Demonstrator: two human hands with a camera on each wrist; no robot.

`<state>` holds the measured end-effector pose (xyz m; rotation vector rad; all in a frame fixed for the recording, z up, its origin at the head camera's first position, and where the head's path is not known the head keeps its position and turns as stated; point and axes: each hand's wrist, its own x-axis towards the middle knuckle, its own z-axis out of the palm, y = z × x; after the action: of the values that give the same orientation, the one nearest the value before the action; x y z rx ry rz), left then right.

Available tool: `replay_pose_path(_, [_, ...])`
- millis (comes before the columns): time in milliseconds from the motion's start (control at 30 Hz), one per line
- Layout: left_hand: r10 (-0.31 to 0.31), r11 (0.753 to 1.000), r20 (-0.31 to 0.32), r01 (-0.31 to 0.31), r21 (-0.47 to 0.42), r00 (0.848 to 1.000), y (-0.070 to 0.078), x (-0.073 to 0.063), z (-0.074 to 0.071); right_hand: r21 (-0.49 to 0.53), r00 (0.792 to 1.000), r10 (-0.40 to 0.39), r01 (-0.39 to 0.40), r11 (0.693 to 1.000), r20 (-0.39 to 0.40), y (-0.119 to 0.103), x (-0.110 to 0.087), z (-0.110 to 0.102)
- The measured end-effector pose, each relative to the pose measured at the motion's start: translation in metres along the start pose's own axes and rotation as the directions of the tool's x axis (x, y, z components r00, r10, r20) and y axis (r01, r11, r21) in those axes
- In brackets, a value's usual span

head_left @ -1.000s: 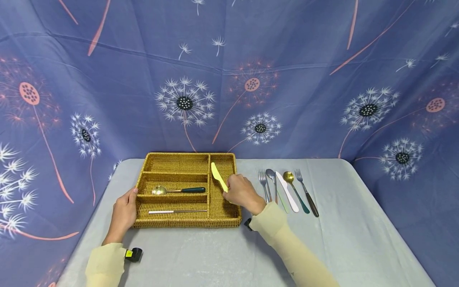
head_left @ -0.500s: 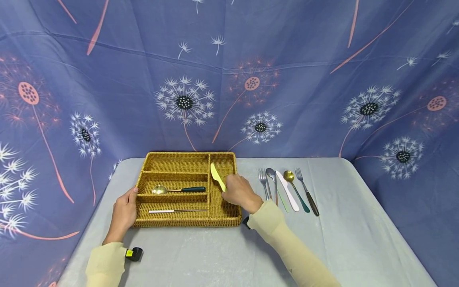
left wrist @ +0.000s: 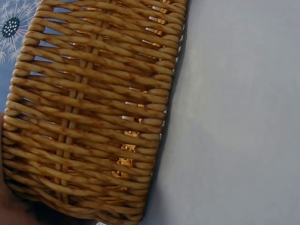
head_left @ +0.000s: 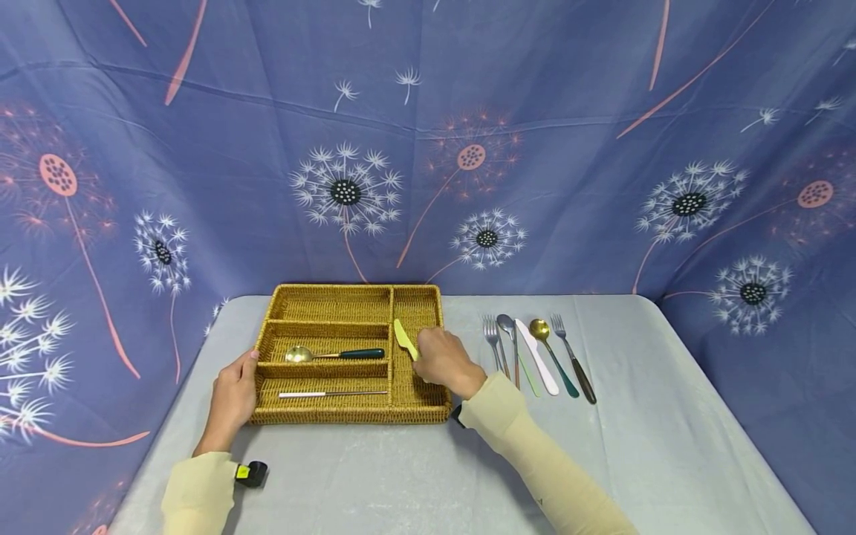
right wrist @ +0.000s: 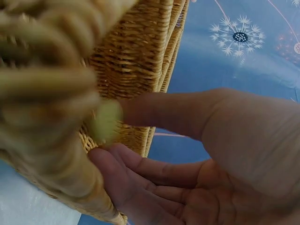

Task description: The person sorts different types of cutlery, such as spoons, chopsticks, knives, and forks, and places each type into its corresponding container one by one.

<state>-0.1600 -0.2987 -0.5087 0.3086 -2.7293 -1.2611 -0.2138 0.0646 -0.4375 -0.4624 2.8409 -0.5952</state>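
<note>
My right hand [head_left: 446,360] pinches the handle end of a yellow knife [head_left: 404,340] over the right compartment of a woven cutlery tray [head_left: 351,414]. The blade points to the back left. In the right wrist view, the knife's yellow end [right wrist: 107,121] shows between thumb and fingers, partly hidden by the blurred rim. At the tray's left side, my left hand [head_left: 232,394] grips the edge; the left wrist view is mostly the tray's woven wall [left wrist: 103,108]. A gold spoon with a dark green handle [head_left: 361,354] lies in the middle compartment.
A slim white-handled utensil [head_left: 302,394] lies in the front compartment. Right of the tray, several pieces lie side by side on the table [head_left: 374,483], among them a white knife [head_left: 537,358], a gold spoon [head_left: 539,328] and a dark-handled fork [head_left: 582,379]. Patterned cloth [head_left: 568,148] hangs behind.
My right hand has shifted slightly left, and the yellow knife's tip has come lower and nearer inside the right compartment. My left hand has stayed at the tray's edge.
</note>
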Motion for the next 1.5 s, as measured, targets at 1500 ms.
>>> replay_pose_path(1500, [0.006, 1.000, -0.024, -0.006, 0.003, 1.000, -0.001, 0.000, 0.002, 0.245, 0.970, 0.035, 0.026, 0.969, -0.241, 0.109, -0.098, 0.003])
